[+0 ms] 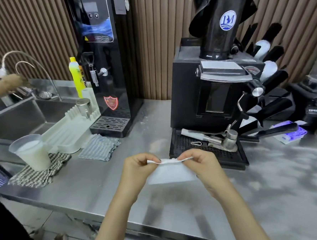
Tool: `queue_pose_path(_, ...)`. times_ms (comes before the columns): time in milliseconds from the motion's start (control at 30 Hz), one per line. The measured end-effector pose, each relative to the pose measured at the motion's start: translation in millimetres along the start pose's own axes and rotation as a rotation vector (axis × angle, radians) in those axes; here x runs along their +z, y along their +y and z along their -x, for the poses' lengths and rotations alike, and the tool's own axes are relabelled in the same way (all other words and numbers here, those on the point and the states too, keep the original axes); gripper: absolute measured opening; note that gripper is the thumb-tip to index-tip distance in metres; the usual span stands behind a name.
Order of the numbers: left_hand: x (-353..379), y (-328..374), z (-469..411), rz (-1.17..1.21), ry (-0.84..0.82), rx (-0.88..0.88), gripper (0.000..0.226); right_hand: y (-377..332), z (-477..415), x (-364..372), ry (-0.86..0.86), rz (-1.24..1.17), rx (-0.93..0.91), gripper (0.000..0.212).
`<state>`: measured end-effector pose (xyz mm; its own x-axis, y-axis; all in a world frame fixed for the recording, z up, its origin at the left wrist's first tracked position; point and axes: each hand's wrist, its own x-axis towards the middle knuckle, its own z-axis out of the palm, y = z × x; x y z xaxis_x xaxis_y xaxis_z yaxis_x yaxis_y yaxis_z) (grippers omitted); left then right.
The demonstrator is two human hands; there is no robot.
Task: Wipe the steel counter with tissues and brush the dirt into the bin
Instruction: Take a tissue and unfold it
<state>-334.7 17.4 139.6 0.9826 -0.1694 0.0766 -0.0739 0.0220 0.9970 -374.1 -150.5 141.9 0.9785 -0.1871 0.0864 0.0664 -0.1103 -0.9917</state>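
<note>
At centre frame, the left hand (138, 166) and the right hand (197, 162) hold one white tissue (171, 172) above the steel counter (95, 185). The fingers of each hand pinch the tissue's upper edge, one hand at each end; the sheet hangs between them. A black drip tray (185, 146) lies just behind the hands. A plastic cup (32, 152) of white liquid stands on a checked cloth (53, 167) at left.
</note>
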Motion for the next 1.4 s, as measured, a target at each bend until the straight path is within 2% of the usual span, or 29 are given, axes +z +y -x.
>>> queue_pose_path(200,-33.6,-8.5,-50.4,-0.058,-0.086,-0.027,0.040,9.2,-38.9,41.1,0.132,0.007,0.067,0.044)
queue_pose_path(400,-73.4,-18.0,-96.5,-0.063,-0.200,-0.078,0.023,13.3,-73.2,80.9,0.165,-0.026,0.119,0.020)
queue_pose_path(567,-90.6,-34.7,-126.0,-0.121,-0.299,-0.105,0.031,26.2,-94.1,103.7,0.225,0.067,0.143,0.038)
queue_pose_path(633,-95.3,-37.8,-135.8,-0.115,-0.320,-0.089,0.033,26.6,-99.4,110.6,0.245,0.105,0.152,0.034)
queue_pose_path(700,-98.6,-40.7,-144.7,-0.127,-0.325,-0.070,0.034,26.0,-103.4,115.4,0.246,0.116,0.165,0.022)
queue_pose_path(867,-99.9,-49.3,-160.0,-0.123,-0.363,-0.114,0.041,28.3,-111.4,123.3,0.237,0.124,0.201,0.018)
queue_pose_path(1000,-100.1,-55.0,-165.1,-0.103,-0.356,-0.172,0.025,31.8,-113.7,124.6,0.189,0.079,0.232,0.031)
queue_pose_path(1167,-98.7,-63.7,-175.1,-0.115,-0.322,-0.171,0.049,39.6,-119.2,124.6,0.204,0.068,0.253,0.037)
queue_pose_path(1300,-96.5,-67.0,-177.9,-0.137,-0.357,-0.173,0.051,40.5,-121.1,120.3,0.189,0.098,0.317,0.039)
queue_pose_path(1400,-95.1,-67.2,-179.5,-0.148,-0.431,-0.164,0.042,41.4,-121.3,112.6,0.151,0.130,0.354,0.029)
